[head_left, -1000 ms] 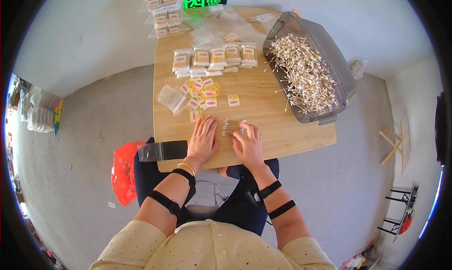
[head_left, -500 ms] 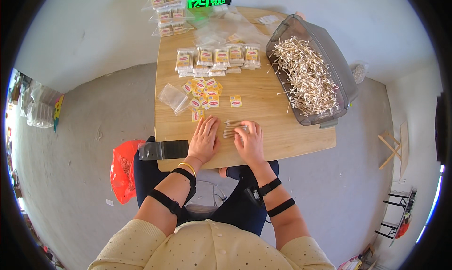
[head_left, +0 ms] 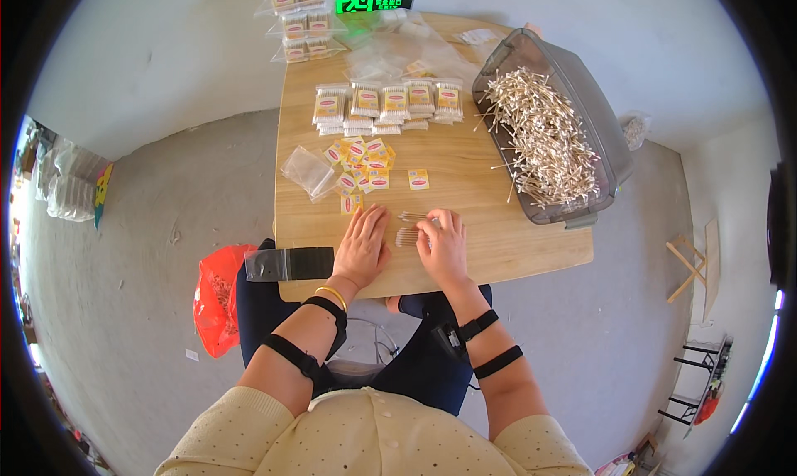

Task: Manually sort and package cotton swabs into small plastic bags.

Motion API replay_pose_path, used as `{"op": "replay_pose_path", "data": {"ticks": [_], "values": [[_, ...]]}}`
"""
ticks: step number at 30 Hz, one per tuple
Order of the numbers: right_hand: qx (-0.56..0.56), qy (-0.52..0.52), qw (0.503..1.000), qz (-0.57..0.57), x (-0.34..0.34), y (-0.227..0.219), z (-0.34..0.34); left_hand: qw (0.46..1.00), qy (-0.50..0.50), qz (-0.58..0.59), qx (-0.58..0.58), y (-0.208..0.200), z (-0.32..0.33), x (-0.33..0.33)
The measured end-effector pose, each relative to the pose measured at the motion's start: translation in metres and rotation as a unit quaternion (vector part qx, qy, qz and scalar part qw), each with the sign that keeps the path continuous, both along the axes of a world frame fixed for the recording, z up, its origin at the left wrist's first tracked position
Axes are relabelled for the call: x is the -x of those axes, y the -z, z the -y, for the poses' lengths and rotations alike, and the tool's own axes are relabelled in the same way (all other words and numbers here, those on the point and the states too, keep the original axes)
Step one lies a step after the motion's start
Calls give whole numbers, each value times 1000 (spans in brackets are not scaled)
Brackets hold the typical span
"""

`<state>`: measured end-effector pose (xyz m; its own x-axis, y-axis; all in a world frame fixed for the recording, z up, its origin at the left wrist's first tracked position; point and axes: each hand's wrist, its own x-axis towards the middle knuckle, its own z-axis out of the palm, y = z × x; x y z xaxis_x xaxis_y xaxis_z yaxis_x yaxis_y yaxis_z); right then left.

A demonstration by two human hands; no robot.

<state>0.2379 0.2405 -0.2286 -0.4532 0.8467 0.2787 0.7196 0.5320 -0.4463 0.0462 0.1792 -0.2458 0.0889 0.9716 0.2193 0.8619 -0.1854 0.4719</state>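
Observation:
My left hand lies flat on the wooden table, palm down with fingers stretched out, and holds nothing. Just right of it, a small row of cotton swabs lies side by side, with a few more swabs just beyond. My right hand is bent over the right ends of these swabs, thumb and fingers closed on some of them; the gripped ends are hidden. Beyond my left fingertips is a yellow-and-white label card, near a pile of similar cards. A single card lies apart.
A grey plastic bin full of loose swabs stands at the right. Packed swab bags line up farther back, with more stacked packs at far left. Clear empty bags lie left; a black pouch overhangs the front-left edge.
My right fingers have shifted slightly and drawn closer together over the swabs. A gap between the farther and nearer swabs now shows more plainly. My left hand stays in place.

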Motion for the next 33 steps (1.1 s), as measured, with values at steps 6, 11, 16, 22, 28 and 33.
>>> {"op": "replay_pose_path", "data": {"ticks": [6, 11, 16, 22, 28, 33], "values": [[-23, 12, 999, -26, 3, -1, -9, 1000, 1, -5, -1, -1, 0, -1], [-2, 5, 1000, 3, 1, 3, -11, 1000, -4, -11, 1, 0, 0, -1], [-6, 18, 1000, -5, 1, -1, -15, 1000, -2, -5, 1, 0, -1, -2], [10, 27, 1000, -3, -12, -3, -26, 1000, 2, -2, 0, 0, 0, -1], [-11, 221, 974, 47, -80, -2, -82, 1000, -3, 5, -2, -1, 0, 1], [21, 254, 963, 91, -90, 17, -90, 1000, -2, 7, -4, 3, -2, -1]]}}
